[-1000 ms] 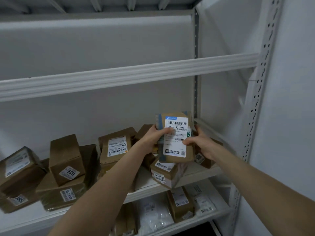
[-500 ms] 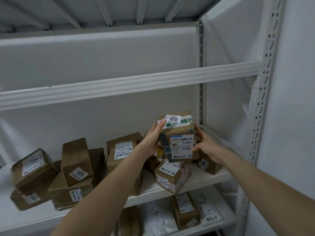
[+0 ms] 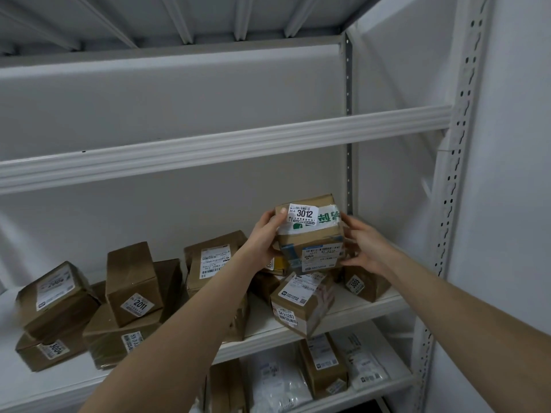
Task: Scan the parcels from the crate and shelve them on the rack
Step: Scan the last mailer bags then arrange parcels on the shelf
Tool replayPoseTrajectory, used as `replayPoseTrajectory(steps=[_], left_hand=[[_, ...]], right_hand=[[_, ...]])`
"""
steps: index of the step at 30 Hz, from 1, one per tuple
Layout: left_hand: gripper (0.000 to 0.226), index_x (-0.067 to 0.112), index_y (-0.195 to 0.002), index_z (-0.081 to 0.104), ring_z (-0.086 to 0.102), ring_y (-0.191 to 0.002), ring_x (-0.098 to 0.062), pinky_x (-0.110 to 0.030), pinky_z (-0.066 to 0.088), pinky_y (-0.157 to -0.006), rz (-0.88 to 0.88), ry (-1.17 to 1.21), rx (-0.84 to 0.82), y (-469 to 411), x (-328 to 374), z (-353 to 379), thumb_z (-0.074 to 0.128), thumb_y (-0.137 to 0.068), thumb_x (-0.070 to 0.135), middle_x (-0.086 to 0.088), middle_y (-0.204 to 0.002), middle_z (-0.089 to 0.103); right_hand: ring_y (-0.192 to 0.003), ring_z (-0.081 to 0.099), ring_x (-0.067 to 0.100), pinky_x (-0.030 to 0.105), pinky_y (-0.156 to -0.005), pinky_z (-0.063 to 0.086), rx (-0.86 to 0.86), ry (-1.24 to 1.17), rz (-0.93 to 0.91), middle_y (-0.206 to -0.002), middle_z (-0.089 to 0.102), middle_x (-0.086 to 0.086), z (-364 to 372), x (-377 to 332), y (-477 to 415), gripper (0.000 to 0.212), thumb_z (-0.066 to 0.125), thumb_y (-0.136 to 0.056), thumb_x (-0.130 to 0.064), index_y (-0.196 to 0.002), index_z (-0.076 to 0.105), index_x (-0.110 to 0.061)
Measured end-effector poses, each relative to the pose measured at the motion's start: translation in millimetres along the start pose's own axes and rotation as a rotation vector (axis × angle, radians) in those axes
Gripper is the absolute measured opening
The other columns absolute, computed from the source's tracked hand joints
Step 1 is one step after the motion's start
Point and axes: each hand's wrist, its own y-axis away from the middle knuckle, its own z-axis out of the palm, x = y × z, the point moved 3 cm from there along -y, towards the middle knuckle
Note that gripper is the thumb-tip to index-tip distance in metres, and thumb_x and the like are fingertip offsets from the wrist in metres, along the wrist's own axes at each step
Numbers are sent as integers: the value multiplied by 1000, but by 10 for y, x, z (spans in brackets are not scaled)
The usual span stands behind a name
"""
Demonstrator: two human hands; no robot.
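Left hand (image 3: 264, 238) and right hand (image 3: 368, 247) clasp parcel 3012 (image 3: 311, 234) just above shelf (image 3: 366, 308). Several parcels (image 3: 134, 287) already shelved; this one not yet down.

Brown cardboard parcel (image 3: 310, 234): white 3012 sticker and green-printed tape on top, shipping label on front face. It's tilted, held between left hand (image 3: 264, 236) and right hand (image 3: 365, 242) over the right end of the rack (image 3: 456, 204) middle shelf (image 3: 351, 302). Under it, parcel 54-2-3203 (image 3: 301, 305) overhangs the front edge. Parcel 3005 (image 3: 362, 283) sits at the right end; parcel 2011 (image 3: 131, 281) and parcel 3004 (image 3: 49, 350) are piled toward the left end.
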Motion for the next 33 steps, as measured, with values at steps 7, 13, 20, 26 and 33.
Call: replayPoseTrajectory(steps=[7,13,20,26,33], left_hand=[[59,21,-126,46,64,-103,-26,-51,55,-87,31,-91,152,-13,28,50,77,-78,35,-6,-117,65],[23,14,-102,54,69,-86,-20,-30,58,-64,135,-145,153,25,20,141,70,-86,18,-10,-109,66],[42,9,-118,55,61,-88,-20,-38,53,-77,29,14,306,123,94,234,55,-93,43,-10,-101,63],[12,9,-92,58,43,-52,-11,-23,35,-53,-154,254,168,234,67,315,57,-90,21,-1,-62,50],[31,20,-96,60,57,-102,-35,-54,41,-98,-271,170,-39,500,289,628,50,-91,49,-15,-102,64]], right_hand=[[-112,49,25,57,-96,46,-6,-33,39,-126,54,1,55,-58,34,29,55,-95,-42,-121,58,-28],[-110,55,30,57,-99,43,-53,210,54,-113,62,4,172,-106,110,88,80,-50,-66,-123,52,-28],[-120,56,31,56,-104,42,77,79,-49,-130,62,6,109,-117,53,120,82,-32,-76,-137,46,-32],[-86,68,30,37,-71,53,41,-50,51,-95,72,14,13,-357,161,54,61,-78,-67,-90,64,-15],[-77,59,28,40,-86,46,23,-79,5,-82,64,12,-156,-592,302,27,58,-87,-41,-76,57,-16]])
